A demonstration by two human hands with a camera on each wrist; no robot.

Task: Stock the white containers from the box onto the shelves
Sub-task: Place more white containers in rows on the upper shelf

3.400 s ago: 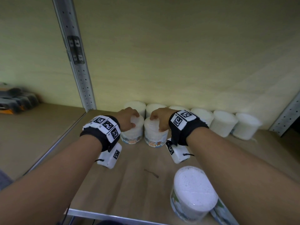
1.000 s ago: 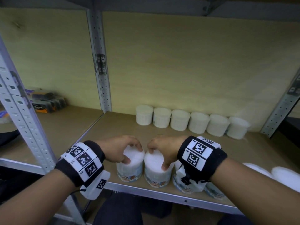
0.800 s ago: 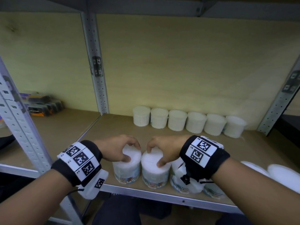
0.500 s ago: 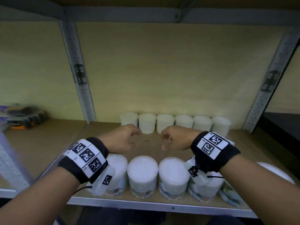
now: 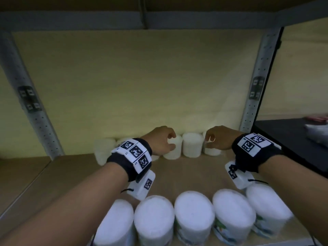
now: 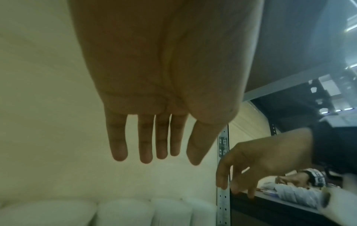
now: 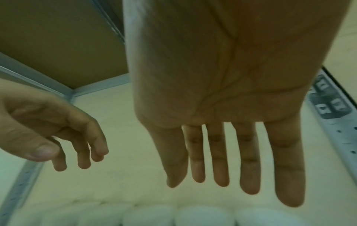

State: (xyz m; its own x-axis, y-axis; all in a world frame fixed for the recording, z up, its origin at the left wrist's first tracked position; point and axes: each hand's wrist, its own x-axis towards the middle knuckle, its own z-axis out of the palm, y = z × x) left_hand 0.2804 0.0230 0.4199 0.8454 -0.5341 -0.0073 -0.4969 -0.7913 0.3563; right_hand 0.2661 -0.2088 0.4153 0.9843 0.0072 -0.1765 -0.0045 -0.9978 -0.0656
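Observation:
Several white containers (image 5: 192,144) stand in a row against the back wall of the shelf; they also show low in the left wrist view (image 6: 123,212) and the right wrist view (image 7: 203,217). A second row of white containers (image 5: 193,213) with printed labels stands along the front edge. My left hand (image 5: 168,141) hovers in front of the back row, fingers straight and holding nothing (image 6: 150,149). My right hand (image 5: 211,139) hovers beside it, also empty with fingers extended (image 7: 222,175). Whether either hand touches a container I cannot tell.
The wooden shelf board (image 5: 71,174) lies bare between the two rows. Grey perforated uprights (image 5: 30,103) (image 5: 255,89) flank the bay, and a metal beam (image 5: 159,20) runs overhead. A dark surface (image 5: 287,137) with blurred items lies to the right.
Both hands let go of the two front containers and moved up and deeper into the shelf toward the back row. The view came closer to the front row.

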